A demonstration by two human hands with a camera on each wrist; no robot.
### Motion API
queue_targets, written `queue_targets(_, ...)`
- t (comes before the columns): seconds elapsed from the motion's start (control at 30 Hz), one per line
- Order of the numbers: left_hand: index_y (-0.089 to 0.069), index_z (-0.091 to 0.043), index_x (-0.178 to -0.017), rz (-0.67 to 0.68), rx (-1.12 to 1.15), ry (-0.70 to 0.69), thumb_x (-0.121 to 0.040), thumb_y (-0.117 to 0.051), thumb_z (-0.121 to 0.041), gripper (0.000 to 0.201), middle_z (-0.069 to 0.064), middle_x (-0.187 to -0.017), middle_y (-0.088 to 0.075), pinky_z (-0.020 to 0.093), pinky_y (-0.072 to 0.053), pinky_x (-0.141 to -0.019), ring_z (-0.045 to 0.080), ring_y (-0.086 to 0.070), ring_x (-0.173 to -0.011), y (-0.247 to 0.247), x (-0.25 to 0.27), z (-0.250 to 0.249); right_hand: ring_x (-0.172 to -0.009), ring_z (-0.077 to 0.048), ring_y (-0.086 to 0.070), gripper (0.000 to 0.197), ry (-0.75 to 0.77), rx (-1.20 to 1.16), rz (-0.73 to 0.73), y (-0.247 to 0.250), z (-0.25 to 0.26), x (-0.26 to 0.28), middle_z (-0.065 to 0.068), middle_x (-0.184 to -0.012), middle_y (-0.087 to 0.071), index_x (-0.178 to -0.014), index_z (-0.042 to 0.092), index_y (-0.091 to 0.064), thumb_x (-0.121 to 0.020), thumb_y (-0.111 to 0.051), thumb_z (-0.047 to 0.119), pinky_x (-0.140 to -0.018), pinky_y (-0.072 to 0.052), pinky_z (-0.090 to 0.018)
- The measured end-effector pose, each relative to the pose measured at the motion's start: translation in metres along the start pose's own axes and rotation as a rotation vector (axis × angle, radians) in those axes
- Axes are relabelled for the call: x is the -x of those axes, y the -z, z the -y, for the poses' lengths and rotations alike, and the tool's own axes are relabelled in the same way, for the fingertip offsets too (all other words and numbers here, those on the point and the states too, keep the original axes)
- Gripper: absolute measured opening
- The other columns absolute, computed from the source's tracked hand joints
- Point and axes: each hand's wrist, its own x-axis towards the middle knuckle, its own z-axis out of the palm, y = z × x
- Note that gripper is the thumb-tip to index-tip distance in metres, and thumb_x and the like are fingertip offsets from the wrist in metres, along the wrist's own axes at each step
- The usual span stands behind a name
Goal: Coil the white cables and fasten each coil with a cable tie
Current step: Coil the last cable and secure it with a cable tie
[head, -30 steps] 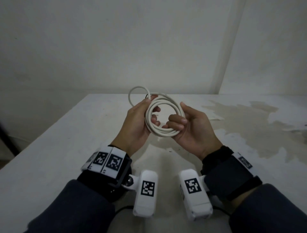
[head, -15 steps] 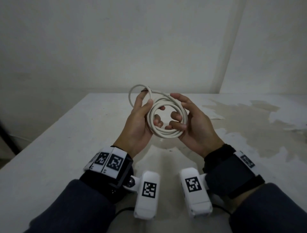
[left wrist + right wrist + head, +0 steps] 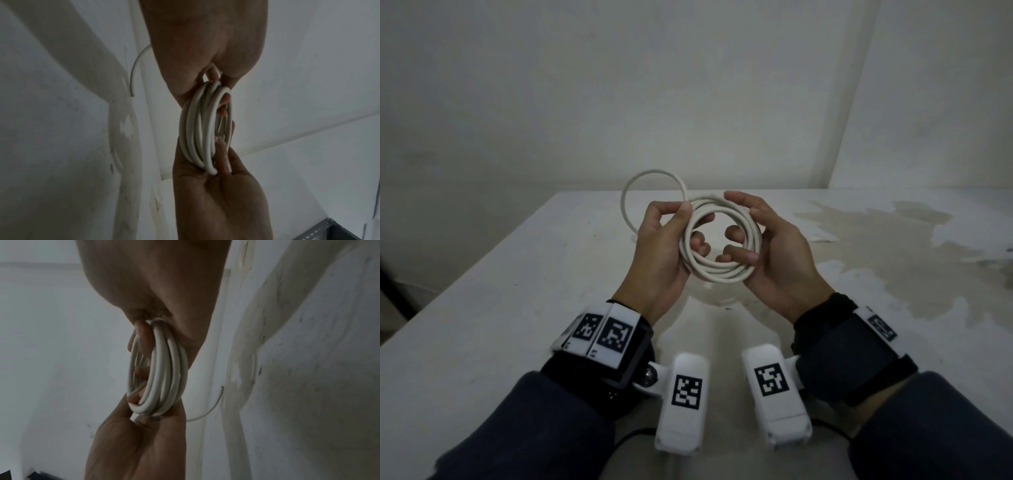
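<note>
**A:** One white cable (image 3: 717, 265) was in view, wound into a coil of several turns and held in the air above the bench (image 3: 482, 308), between both hands.

**B:** Grip?

**A:** Left hand (image 3: 661, 253) gripped the coil's left side, thumb on the near face, fingers curled through the centre. Right hand (image 3: 777, 260) gripped the right side, thumb over the top of the turns, fingers hooked through the middle from the other side. Both were closed around the bundle, not loose.

**B:** Wrist views agree?

**A:** Yes. Left wrist view showed the coil (image 3: 203, 129) edge-on, pinched at the top by the left hand (image 3: 205, 40) and at the bottom by the right hand (image 3: 218, 194). Right wrist view showed the same, with the coil (image 3: 160, 369) between the right hand (image 3: 156, 280) above and the left hand (image 3: 139, 443) below.

**B:** Free end?

**A:** One loose loop (image 3: 650, 185) stood up and left of the coil, arcing past the left thumb. Its cut tip (image 3: 132, 95) hung free, touching nothing.

**B:** Surroundings?

**A:** White bench with a large brownish stain (image 3: 876, 246) to the right. Pale wall (image 3: 619, 85) behind. Wrist cameras (image 3: 683, 404) were strapped on over dark sleeves (image 3: 534, 428).
</note>
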Motion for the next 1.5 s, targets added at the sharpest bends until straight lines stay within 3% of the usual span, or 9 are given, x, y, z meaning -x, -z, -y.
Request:
queue_targets(0.3, -0.060, -0.016, -0.105, 0.104, 0.040, 0.082, -0.101, -0.039, -0.018, 0.021, 0.003, -0.072, -0.058, 0.017, -0.042, -0.044, 0.006, -0.045, -0.042, 0.005, -0.003, 0.002, -0.039, -0.004, -0.032, 0.026, 0.073, 0.157, -0.052, -0.002, -0.005, -0.002, 0.002, -0.061, -0.044, -0.097, 0.017, -0.063, -0.101, -0.038, 0.012, -0.057, -0.026, -0.027)
queue_targets(0.4, -0.061, -0.015, -0.106, 0.109, 0.042, 0.098, -0.102, -0.039, -0.019, 0.022, 0.001, -0.062, -0.053, 0.017, -0.046, -0.048, 0.007, -0.049, -0.046, 0.005, -0.002, 0.003, -0.042, -0.004, -0.036, 0.028, 0.055, 0.158, -0.089, 0.001, -0.005, -0.003, 0.000, -0.066, -0.046, -0.115, 0.027, -0.061, -0.102, -0.039, 0.016, -0.049, -0.036, -0.018)
queue_targets(0.5, -0.061, -0.013, -0.107, 0.093, 0.050, 0.116, -0.102, -0.039, -0.017, 0.022, -0.001, -0.057, -0.047, 0.016, -0.042, -0.043, 0.006, -0.043, -0.041, 0.004, -0.003, 0.004, -0.044, -0.007, -0.036, 0.024, 0.019, 0.167, -0.101, 0.002, -0.007, -0.003, -0.004, -0.067, -0.045, -0.115, 0.017, -0.062, -0.102, -0.041, 0.019, -0.045, -0.041, -0.017)
queue_targets(0.6, -0.058, -0.012, -0.110, 0.079, 0.115, 0.160, -0.102, -0.038, -0.017, 0.023, -0.002, -0.056, -0.041, 0.013, -0.031, -0.036, 0.002, -0.032, -0.036, 0.005, -0.005, 0.002, -0.042, -0.011, -0.045, 0.019, 0.034, 0.275, -0.105, -0.002, -0.009, -0.002, -0.005, -0.069, -0.050, -0.109, 0.016, -0.062, -0.101, -0.045, 0.022, -0.048, -0.048, -0.023)
queue_targets(0.77, -0.058, -0.013, -0.106, 0.049, 0.100, 0.184, -0.102, -0.037, -0.018, 0.022, -0.003, -0.054, -0.039, 0.012, -0.025, -0.033, 0.002, -0.027, -0.033, 0.006, -0.005, 0.002, -0.074, -0.016, -0.069, 0.014, 0.185, 0.666, -0.140, 0.000, -0.010, -0.001, -0.009, -0.090, -0.066, -0.105, 0.016, -0.062, -0.099, -0.050, 0.021, -0.060, -0.058, -0.041)
queue_targets(0.9, -0.058, -0.012, -0.104, 0.055, 0.060, 0.196, -0.103, -0.036, -0.018, 0.023, -0.003, -0.053, -0.039, 0.012, -0.025, -0.032, 0.003, -0.027, -0.033, 0.004, -0.005, 0.003, -0.067, -0.017, -0.071, 0.015, 0.327, 0.808, -0.145, -0.002, -0.006, 0.003, -0.011, -0.101, -0.066, -0.101, 0.011, -0.060, -0.101, -0.046, 0.017, -0.048, -0.053, -0.029)
queue_targets(1.13, -0.057, -0.014, -0.118, 0.170, -0.184, 0.153, -0.104, -0.032, -0.020, 0.028, -0.003, -0.054, -0.035, 0.013, -0.022, -0.034, 0.003, -0.024, -0.035, 0.000, -0.001, -0.002, -0.047, -0.016, -0.052, 0.014, 0.221, 0.641, -0.127, 0.006, -0.002, 0.002, -0.003, -0.062, -0.058, -0.097, 0.016, -0.059, -0.101, -0.045, 0.019, -0.049, -0.050, -0.031)
queue_targets(1.27, -0.053, -0.021, -0.127, 0.167, -0.178, 0.101, -0.105, -0.032, -0.024, 0.031, -0.002, -0.053, -0.037, 0.013, -0.023, -0.035, 0.003, -0.023, -0.036, 0.001, -0.001, -0.003, -0.051, -0.017, -0.056, 0.013, 0.158, 0.629, -0.019, 0.008, 0.003, 0.002, 0.000, -0.062, -0.060, -0.094, 0.018, -0.061, -0.100, -0.048, 0.017, -0.052, -0.052, -0.033)
queue_targets(1.5, -0.045, -0.033, -0.128, 0.102, -0.255, -0.038, -0.105, -0.022, -0.034, 0.033, 0.012, -0.071, -0.056, 0.015, -0.024, -0.039, 0.003, -0.040, -0.035, -0.004, 0.004, -0.002, -0.046, -0.017, -0.048, 0.015, 0.208, 0.663, -0.054, 0.009, 0.004, 0.000, 0.001, -0.053, -0.055, -0.086, 0.012, -0.061, -0.096, -0.050, 0.008, -0.054, -0.043, -0.035)
